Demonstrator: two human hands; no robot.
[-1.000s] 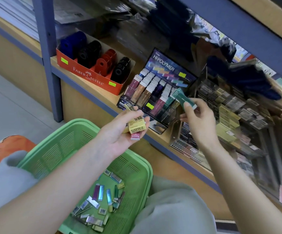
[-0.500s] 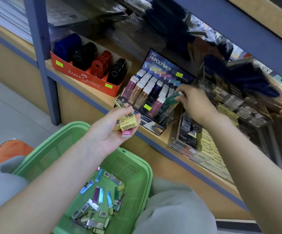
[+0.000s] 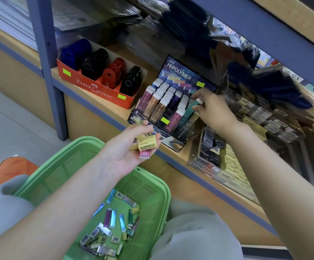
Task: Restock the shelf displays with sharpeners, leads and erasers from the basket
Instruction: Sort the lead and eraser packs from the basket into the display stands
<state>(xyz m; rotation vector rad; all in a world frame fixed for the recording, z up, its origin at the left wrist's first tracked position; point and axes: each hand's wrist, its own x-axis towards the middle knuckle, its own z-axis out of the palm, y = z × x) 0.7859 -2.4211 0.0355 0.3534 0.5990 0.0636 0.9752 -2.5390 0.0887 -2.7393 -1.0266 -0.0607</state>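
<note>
My right hand (image 3: 215, 111) pinches a teal lead case (image 3: 191, 107) into the display (image 3: 173, 102), left hand (image 3: 131, 149) grips erasers (image 3: 146, 144) w/ more stock in basket (image 3: 160, 186); next: seat it, let go.

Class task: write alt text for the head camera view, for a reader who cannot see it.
The right hand slots a teal lead case into a dark Hi-Polymer display rack on a wooden shelf, while the left hand holds small yellow boxes above a green plastic basket.

The red sharpener box (image 3: 98, 87) reads "FABER-CASTELL"; the dark lead display's header card (image 3: 182, 75) reads "HI-POLYMER".
</note>
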